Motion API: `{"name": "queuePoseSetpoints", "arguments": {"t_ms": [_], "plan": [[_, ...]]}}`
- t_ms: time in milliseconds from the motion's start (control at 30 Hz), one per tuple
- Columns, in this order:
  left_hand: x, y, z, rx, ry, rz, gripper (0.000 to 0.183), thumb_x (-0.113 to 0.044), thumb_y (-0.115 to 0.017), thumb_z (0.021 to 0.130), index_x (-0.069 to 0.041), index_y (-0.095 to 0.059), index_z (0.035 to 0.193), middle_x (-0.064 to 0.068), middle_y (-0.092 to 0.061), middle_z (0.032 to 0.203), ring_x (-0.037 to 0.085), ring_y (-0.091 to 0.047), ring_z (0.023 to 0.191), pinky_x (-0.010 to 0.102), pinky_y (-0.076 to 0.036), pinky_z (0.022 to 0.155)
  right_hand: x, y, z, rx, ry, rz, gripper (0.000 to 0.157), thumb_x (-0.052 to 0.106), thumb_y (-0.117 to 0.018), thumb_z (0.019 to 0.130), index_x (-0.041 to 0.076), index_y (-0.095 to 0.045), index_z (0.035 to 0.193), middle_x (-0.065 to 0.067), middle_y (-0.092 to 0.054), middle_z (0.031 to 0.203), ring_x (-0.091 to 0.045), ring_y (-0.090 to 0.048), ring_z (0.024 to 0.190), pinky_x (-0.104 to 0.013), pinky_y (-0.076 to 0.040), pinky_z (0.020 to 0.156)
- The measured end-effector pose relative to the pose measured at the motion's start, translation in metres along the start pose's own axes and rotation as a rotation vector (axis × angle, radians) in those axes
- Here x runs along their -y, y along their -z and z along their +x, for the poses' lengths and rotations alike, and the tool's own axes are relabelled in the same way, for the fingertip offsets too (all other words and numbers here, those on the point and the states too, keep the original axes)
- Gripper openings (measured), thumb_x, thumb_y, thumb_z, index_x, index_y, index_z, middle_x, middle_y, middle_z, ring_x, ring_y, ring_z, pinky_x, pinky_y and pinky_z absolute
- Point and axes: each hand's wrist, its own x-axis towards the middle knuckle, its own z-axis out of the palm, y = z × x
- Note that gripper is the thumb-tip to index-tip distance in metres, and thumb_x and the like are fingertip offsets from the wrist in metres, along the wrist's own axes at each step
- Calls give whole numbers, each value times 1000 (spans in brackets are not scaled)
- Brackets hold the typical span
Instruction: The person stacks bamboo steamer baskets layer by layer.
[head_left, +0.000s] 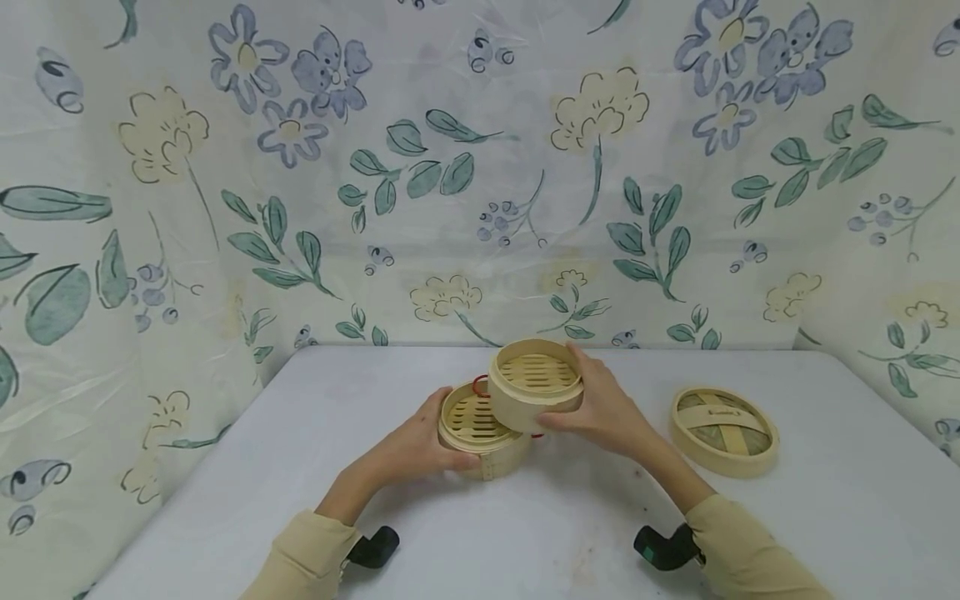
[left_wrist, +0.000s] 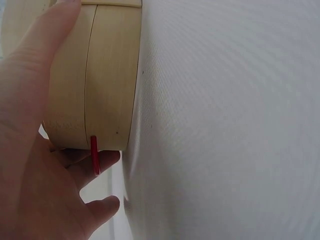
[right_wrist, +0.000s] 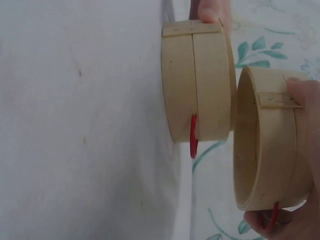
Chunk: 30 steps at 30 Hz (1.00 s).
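Observation:
My left hand [head_left: 427, 446] grips a round bamboo steamer basket [head_left: 504, 462] that sits on the table, its thumb on the near side and the fingers round the left. A red loop [left_wrist: 95, 156] sticks out of this basket's side. Up and to the right, my right hand [head_left: 609, 412] holds a second steamer basket [right_wrist: 277, 150] off the table, thumb in front and fingers behind. Both have slatted bases. From the head, the raised basket overlaps the right part of the lower one; the right wrist view shows a narrow gap between them.
A round bamboo lid [head_left: 723, 427] with a woven top lies on the white table [head_left: 585, 517], right of my right hand. Behind the table hangs a flowered cloth [head_left: 525, 192]. Black wrist devices [head_left: 375, 547] show below both forearms.

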Motion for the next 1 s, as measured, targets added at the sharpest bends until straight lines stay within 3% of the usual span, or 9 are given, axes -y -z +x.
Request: {"name": "queuePoseSetpoints", "arguments": {"t_ms": [400, 533, 767, 1000], "plan": [[0, 0, 0, -2, -17, -25, 116, -59, -79, 58, -15, -15, 145, 1, -35, 139, 14, -38, 125, 38, -31, 105, 17, -23, 9, -5, 58, 43, 113, 63, -75, 59, 18, -19, 146, -6, -39, 135, -23, -36, 123, -52, -38, 95], [0, -1, 1, -5, -50, -47, 112, -56, -80, 58, -24, -16, 144, -3, -36, 137, 11, -38, 124, 37, -30, 105, 27, -32, 9, -5, 42, 29, 113, 64, -75, 59, 21, -19, 147, -9, -37, 136, -24, -36, 122, -52, -41, 91], [3, -2, 3, 26, -174, -130, 99, -42, -84, 61, -43, -20, 137, -17, -46, 126, 2, -45, 114, 36, -33, 103, 43, -43, 10, 0, -8, -27, 117, 66, -73, 58, 22, -13, 148, -13, -35, 138, -26, -40, 120, -50, -44, 89], [2, -1, 1, 25, -133, -101, 88, -46, -82, 61, -35, -31, 133, -14, -53, 119, 4, -50, 106, 36, -38, 96, 48, -48, 10, -28, -22, -36, 115, 64, -74, 58, 25, -15, 148, -13, -37, 136, -26, -42, 118, -50, -45, 87]]}}
